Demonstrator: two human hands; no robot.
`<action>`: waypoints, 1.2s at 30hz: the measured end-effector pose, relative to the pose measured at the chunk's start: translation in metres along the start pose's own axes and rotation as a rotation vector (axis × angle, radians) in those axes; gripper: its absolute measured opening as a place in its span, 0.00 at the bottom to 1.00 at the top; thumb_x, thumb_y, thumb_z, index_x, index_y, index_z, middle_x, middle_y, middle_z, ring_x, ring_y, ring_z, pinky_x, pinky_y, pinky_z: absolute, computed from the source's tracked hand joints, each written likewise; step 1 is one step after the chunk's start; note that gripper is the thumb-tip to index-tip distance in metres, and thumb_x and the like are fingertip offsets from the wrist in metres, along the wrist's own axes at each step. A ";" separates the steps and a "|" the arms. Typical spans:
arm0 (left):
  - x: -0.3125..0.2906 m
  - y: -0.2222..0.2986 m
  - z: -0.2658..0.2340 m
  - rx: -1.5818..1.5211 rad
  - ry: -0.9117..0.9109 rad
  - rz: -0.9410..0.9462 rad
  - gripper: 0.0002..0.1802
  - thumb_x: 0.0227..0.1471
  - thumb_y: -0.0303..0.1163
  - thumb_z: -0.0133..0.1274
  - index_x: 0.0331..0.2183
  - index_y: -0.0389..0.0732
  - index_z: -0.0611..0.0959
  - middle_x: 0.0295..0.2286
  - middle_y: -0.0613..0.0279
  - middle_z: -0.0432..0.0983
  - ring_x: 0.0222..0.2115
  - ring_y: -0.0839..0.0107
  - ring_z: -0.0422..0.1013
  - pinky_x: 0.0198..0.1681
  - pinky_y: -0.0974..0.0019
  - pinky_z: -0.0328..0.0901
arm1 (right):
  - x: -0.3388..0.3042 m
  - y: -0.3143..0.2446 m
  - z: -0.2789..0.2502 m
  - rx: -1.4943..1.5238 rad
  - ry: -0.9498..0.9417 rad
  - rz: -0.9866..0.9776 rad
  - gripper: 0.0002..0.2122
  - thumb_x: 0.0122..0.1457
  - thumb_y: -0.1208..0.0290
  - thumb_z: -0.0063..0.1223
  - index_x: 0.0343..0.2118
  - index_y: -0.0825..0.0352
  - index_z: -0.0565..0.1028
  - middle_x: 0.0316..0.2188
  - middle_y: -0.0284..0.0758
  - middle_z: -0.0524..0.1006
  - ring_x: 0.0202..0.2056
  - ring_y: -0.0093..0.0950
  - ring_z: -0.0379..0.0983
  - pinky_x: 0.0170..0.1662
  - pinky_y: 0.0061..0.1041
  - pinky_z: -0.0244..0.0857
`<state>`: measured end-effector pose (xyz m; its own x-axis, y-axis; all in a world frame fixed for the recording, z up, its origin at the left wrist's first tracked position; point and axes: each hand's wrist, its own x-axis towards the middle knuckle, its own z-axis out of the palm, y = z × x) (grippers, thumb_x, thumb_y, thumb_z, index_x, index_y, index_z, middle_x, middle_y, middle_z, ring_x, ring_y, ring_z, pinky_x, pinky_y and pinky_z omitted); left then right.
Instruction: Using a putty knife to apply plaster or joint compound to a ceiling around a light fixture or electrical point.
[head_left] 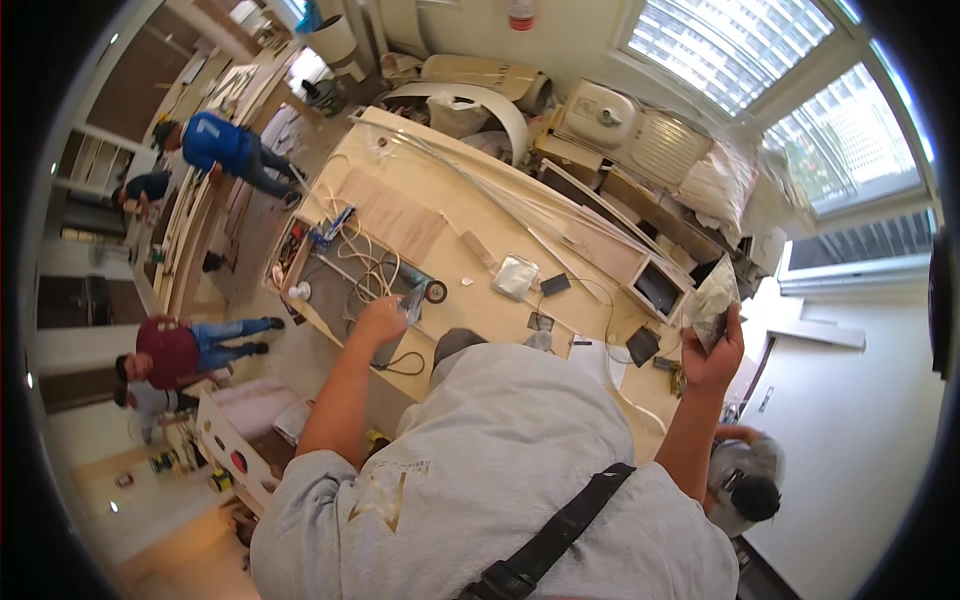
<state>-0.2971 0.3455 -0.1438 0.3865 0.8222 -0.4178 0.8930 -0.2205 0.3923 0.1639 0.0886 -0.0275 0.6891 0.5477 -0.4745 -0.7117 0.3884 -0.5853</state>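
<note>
My right hand (714,356) is raised at the right, its fingers closed round a crumpled whitish packet (711,302). My left hand (382,322) is above the near left part of the wooden workbench (455,235). It is closed on a small shiny clear plastic piece (412,304), whose exact kind I cannot make out. Just beyond that hand lies a grey power tool with a round black disc (436,291), beside a tangle of pale cable (368,262). A silvery square packet (515,277) rests on the bench between my hands.
Thin wood strips and a metal rail (470,178) run along the bench's far side. Behind it stand a sink (600,115) and stuffed sacks (718,178). A person in blue (222,146) and one in maroon (165,352) stand left; another person (745,480) is close at right.
</note>
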 end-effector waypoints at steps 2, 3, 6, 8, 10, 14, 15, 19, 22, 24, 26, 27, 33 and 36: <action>-0.012 -0.024 0.024 0.053 0.008 -0.047 0.18 0.44 0.33 0.49 0.39 0.35 0.81 0.35 0.41 0.77 0.37 0.46 0.73 0.41 0.53 0.68 | 0.006 -0.002 0.005 -0.014 -0.043 0.026 0.11 0.63 0.62 0.47 0.42 0.63 0.74 0.36 0.30 0.80 0.32 0.24 0.78 0.25 0.22 0.69; -0.018 -0.028 0.031 0.043 -0.106 -0.117 0.17 0.43 0.32 0.49 0.36 0.34 0.81 0.33 0.41 0.77 0.36 0.46 0.74 0.40 0.53 0.68 | 0.008 0.000 0.012 -0.022 -0.053 0.035 0.11 0.63 0.62 0.47 0.42 0.63 0.74 0.36 0.30 0.80 0.32 0.24 0.78 0.25 0.22 0.69; -0.037 -0.084 0.072 0.024 -0.250 -0.228 0.16 0.41 0.30 0.49 0.33 0.33 0.82 0.30 0.41 0.78 0.33 0.47 0.75 0.37 0.53 0.69 | 0.014 0.010 0.034 -0.008 -0.098 0.108 0.12 0.63 0.63 0.47 0.42 0.65 0.74 0.37 0.32 0.80 0.35 0.25 0.78 0.29 0.22 0.73; -0.045 -0.109 0.089 0.023 -0.297 -0.252 0.16 0.40 0.30 0.49 0.32 0.32 0.82 0.29 0.41 0.78 0.31 0.47 0.75 0.35 0.53 0.69 | 0.026 0.013 0.031 -0.027 -0.162 0.139 0.12 0.63 0.62 0.47 0.43 0.64 0.74 0.39 0.31 0.79 0.37 0.26 0.78 0.33 0.25 0.73; -0.048 -0.117 0.096 0.023 -0.359 -0.394 0.15 0.38 0.29 0.50 0.31 0.32 0.82 0.28 0.41 0.78 0.30 0.48 0.76 0.33 0.55 0.70 | 0.034 0.014 0.033 -0.038 -0.261 0.184 0.13 0.63 0.62 0.46 0.45 0.63 0.73 0.40 0.30 0.79 0.40 0.28 0.77 0.37 0.29 0.73; -0.050 -0.144 0.107 -0.210 -0.354 -0.558 0.14 0.37 0.29 0.51 0.29 0.33 0.83 0.27 0.41 0.78 0.28 0.49 0.77 0.32 0.56 0.71 | 0.039 0.031 0.067 -0.062 -0.254 0.187 0.12 0.64 0.61 0.46 0.44 0.62 0.74 0.39 0.30 0.79 0.39 0.28 0.77 0.35 0.28 0.73; -0.047 -0.135 0.102 -0.218 -0.352 -0.559 0.13 0.37 0.29 0.51 0.28 0.34 0.83 0.27 0.41 0.78 0.29 0.49 0.77 0.33 0.56 0.71 | 0.035 0.037 0.081 -0.084 -0.211 0.171 0.12 0.63 0.62 0.46 0.43 0.64 0.74 0.38 0.31 0.79 0.38 0.27 0.78 0.33 0.26 0.73; -0.030 -0.130 0.090 -0.216 -0.285 -0.470 0.14 0.36 0.29 0.51 0.29 0.36 0.84 0.28 0.43 0.78 0.29 0.50 0.77 0.34 0.55 0.71 | 0.043 0.057 0.116 -0.118 -0.287 0.244 0.11 0.63 0.64 0.46 0.41 0.65 0.75 0.37 0.31 0.80 0.36 0.26 0.79 0.33 0.25 0.74; -0.019 -0.150 0.095 -0.157 -0.284 -0.447 0.14 0.36 0.30 0.50 0.29 0.37 0.84 0.28 0.44 0.78 0.29 0.50 0.76 0.34 0.55 0.71 | 0.053 0.086 0.156 -0.161 -0.337 0.292 0.11 0.64 0.64 0.45 0.41 0.65 0.75 0.36 0.31 0.80 0.36 0.26 0.79 0.33 0.25 0.75; -0.009 -0.157 0.094 -0.219 -0.288 -0.487 0.14 0.36 0.30 0.50 0.29 0.37 0.84 0.28 0.44 0.78 0.29 0.51 0.76 0.35 0.55 0.71 | 0.060 0.103 0.176 -0.213 -0.339 0.300 0.12 0.64 0.63 0.44 0.41 0.65 0.75 0.36 0.31 0.80 0.37 0.26 0.79 0.34 0.26 0.75; -0.001 -0.162 0.089 -0.277 -0.298 -0.523 0.15 0.36 0.30 0.49 0.29 0.37 0.84 0.28 0.43 0.78 0.30 0.51 0.76 0.35 0.55 0.71 | 0.067 0.120 0.199 -0.237 -0.394 0.324 0.12 0.64 0.63 0.44 0.41 0.65 0.75 0.36 0.31 0.80 0.37 0.27 0.78 0.34 0.25 0.75; 0.002 -0.164 0.086 -0.281 -0.287 -0.540 0.15 0.36 0.30 0.49 0.29 0.37 0.84 0.28 0.44 0.78 0.29 0.51 0.76 0.35 0.54 0.71 | 0.070 0.128 0.211 -0.248 -0.428 0.338 0.12 0.64 0.63 0.44 0.41 0.65 0.75 0.36 0.31 0.80 0.37 0.27 0.78 0.35 0.25 0.74; 0.013 -0.203 0.085 -0.178 -0.207 -0.518 0.16 0.36 0.31 0.50 0.30 0.35 0.84 0.31 0.42 0.78 0.33 0.50 0.76 0.37 0.54 0.70 | 0.086 0.186 0.280 -0.319 -0.499 0.427 0.12 0.64 0.63 0.44 0.43 0.65 0.74 0.38 0.33 0.79 0.39 0.28 0.78 0.40 0.28 0.74; 0.018 -0.216 0.076 -0.184 -0.121 -0.527 0.15 0.36 0.31 0.51 0.29 0.34 0.84 0.32 0.41 0.78 0.35 0.49 0.76 0.39 0.54 0.70 | 0.085 0.215 0.306 -0.299 -0.601 0.518 0.13 0.64 0.63 0.45 0.44 0.66 0.73 0.40 0.34 0.79 0.41 0.29 0.77 0.44 0.30 0.72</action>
<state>-0.4654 0.3681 -0.2979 -0.0672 0.7277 -0.6826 0.9215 0.3075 0.2371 0.0278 0.4455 0.0079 0.0359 0.9360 -0.3502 -0.7935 -0.1863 -0.5793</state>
